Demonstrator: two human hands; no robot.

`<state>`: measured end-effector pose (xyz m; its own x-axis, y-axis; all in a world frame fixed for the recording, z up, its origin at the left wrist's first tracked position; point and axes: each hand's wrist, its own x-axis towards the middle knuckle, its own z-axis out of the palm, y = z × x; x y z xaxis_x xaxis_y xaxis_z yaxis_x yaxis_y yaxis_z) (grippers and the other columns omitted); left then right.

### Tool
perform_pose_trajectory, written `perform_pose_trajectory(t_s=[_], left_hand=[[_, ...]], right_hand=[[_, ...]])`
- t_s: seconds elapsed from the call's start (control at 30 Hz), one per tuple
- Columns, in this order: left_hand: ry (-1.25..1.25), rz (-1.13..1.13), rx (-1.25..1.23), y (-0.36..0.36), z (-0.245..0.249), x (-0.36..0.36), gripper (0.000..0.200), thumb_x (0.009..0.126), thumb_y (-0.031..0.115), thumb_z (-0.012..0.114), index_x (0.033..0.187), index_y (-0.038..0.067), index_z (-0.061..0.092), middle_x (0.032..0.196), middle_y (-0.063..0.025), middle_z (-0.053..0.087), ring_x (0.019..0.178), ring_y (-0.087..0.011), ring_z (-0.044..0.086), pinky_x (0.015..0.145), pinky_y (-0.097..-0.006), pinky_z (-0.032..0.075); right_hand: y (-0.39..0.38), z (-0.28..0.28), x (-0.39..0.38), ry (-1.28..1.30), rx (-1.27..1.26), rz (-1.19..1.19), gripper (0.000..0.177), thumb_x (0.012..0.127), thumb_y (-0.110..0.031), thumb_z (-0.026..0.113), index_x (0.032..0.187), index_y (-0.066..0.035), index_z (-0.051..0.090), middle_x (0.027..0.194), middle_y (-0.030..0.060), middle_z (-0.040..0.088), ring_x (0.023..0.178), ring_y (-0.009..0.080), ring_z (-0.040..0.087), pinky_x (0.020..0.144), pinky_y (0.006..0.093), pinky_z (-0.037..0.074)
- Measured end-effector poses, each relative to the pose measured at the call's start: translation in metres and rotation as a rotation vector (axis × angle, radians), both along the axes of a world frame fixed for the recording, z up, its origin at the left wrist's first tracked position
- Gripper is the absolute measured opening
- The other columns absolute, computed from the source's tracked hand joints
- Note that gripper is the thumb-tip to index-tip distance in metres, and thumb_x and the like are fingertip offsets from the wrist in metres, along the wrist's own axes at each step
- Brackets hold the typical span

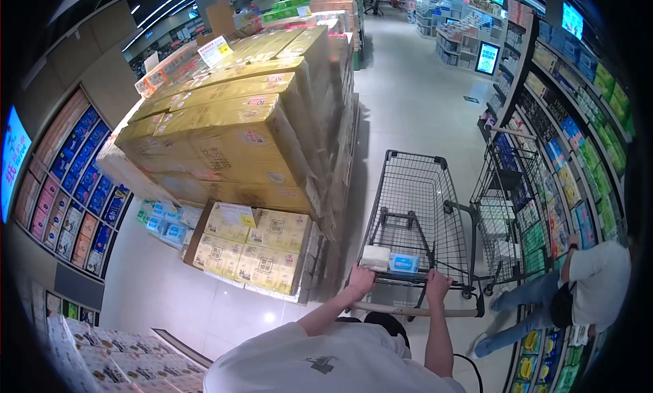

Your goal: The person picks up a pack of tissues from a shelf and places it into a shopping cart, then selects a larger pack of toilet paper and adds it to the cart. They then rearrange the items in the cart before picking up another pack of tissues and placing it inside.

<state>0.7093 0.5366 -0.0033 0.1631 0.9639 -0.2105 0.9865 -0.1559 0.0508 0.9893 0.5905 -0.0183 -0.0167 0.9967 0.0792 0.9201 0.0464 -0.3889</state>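
Observation:
A black wire shopping cart (415,202) stands in front of me. My left hand (362,277) is closed on the left part of the cart's rear edge. On the right part of that edge, my right hand (438,282) is also closed. Between the hands, at the near end of the cart, lie a white pack (375,257) and a blue pack (403,262). A pale handle bar (415,311) runs below my hands, nearer my body. The insides of both fists are hidden.
Stacked yellow cartons (211,141) rise at the left. A second cart (507,216) and another person (588,284) are close on the right, beside stocked shelves (578,148). The aisle floor (401,87) runs ahead. More packs (115,359) are at the lower left.

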Motion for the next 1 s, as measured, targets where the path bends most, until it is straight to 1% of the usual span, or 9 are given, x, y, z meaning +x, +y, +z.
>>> perform_pose_trajectory(t_s=[0.13,0.33,0.43,0.53,0.63,0.73,0.77,0.9,1.0], left_hand=[[0.006,-0.009,-0.005,0.030,0.003,-0.004,0.020,0.081,0.035,0.067,0.088,0.018,0.074,0.095,-0.0057,0.070,0.096,-0.0215,0.066,0.100,-0.0507,0.032],[-0.003,0.051,-0.012,0.081,0.004,-0.010,0.025,0.082,0.038,0.066,0.090,0.016,0.074,0.097,-0.0066,0.070,0.096,-0.0234,0.066,0.104,-0.0499,0.031],[0.015,0.048,0.032,0.110,0.000,-0.017,0.029,0.082,0.041,0.067,0.090,0.015,0.075,0.091,-0.0058,0.071,0.096,-0.0220,0.067,0.103,-0.0482,0.031],[0.015,0.057,-0.049,0.141,0.009,-0.023,0.032,0.082,0.040,0.064,0.096,0.013,0.074,0.096,-0.0087,0.070,0.096,-0.0245,0.066,0.104,-0.0497,0.032],[0.000,0.060,-0.022,0.169,0.012,-0.031,0.027,0.081,0.037,0.066,0.093,0.013,0.073,0.093,-0.0078,0.070,0.094,-0.0238,0.067,0.103,-0.0495,0.033],[-0.023,0.067,-0.007,0.202,0.010,-0.039,0.023,0.081,0.035,0.066,0.091,0.015,0.073,0.089,-0.0075,0.070,0.091,-0.0238,0.067,0.102,-0.0492,0.033],[-0.032,0.068,0.002,0.213,0.009,-0.041,0.022,0.081,0.034,0.066,0.090,0.015,0.073,0.088,-0.0074,0.070,0.091,-0.0238,0.067,0.102,-0.0491,0.033],[-0.018,0.101,0.033,0.253,0.004,-0.049,0.022,0.078,0.038,0.068,0.085,0.018,0.075,0.087,-0.0056,0.071,0.089,-0.0210,0.068,0.103,-0.0466,0.033],[0.001,0.087,0.091,0.283,0.000,-0.059,0.022,0.078,0.037,0.068,0.085,0.018,0.075,0.088,-0.0054,0.072,0.089,-0.0209,0.068,0.103,-0.0462,0.033]], right_hand=[[0.034,-0.004,0.002,-0.167,-0.025,0.050,0.043,0.101,-0.026,0.037,0.077,-0.009,0.068,0.076,0.0111,0.070,0.076,0.0321,0.065,0.092,0.0479,0.037],[0.094,-0.004,-0.002,-0.141,0.068,0.121,0.048,0.100,-0.029,0.040,0.073,-0.005,0.072,0.070,0.0129,0.070,0.070,0.0339,0.066,0.080,0.0465,0.047],[0.121,0.015,-0.010,-0.139,0.002,0.111,0.050,0.099,-0.031,0.042,0.069,-0.005,0.072,0.070,0.0138,0.070,0.068,0.0351,0.067,0.072,0.0488,0.049],[0.156,0.005,-0.015,-0.191,0.027,0.084,0.050,0.098,-0.033,0.044,0.068,-0.006,0.073,0.068,0.0149,0.069,0.068,0.0361,0.067,0.070,0.0500,0.050],[0.189,0.002,-0.025,-0.235,0.063,0.006,0.050,0.097,-0.034,0.044,0.067,-0.007,0.074,0.066,0.0152,0.068,0.067,0.0366,0.067,0.070,0.0494,0.050],[0.223,0.007,-0.031,-0.151,0.036,0.036,0.050,0.097,-0.035,0.044,0.069,-0.007,0.075,0.066,0.0162,0.068,0.067,0.0367,0.067,0.069,0.0502,0.050],[0.232,0.009,-0.032,-0.107,0.071,0.073,0.050,0.094,-0.035,0.045,0.070,-0.001,0.073,0.064,0.0208,0.066,0.063,0.0375,0.067,0.065,0.0480,0.052],[0.275,0.010,-0.045,-0.189,0.060,0.053,0.049,0.094,-0.034,0.045,0.069,-0.002,0.073,0.065,0.0195,0.067,0.062,0.0370,0.067,0.065,0.0481,0.053],[0.304,0.012,-0.054,-0.208,0.084,0.051,0.050,0.095,-0.034,0.045,0.069,-0.002,0.073,0.065,0.0189,0.067,0.061,0.0369,0.067,0.065,0.0482,0.053]])
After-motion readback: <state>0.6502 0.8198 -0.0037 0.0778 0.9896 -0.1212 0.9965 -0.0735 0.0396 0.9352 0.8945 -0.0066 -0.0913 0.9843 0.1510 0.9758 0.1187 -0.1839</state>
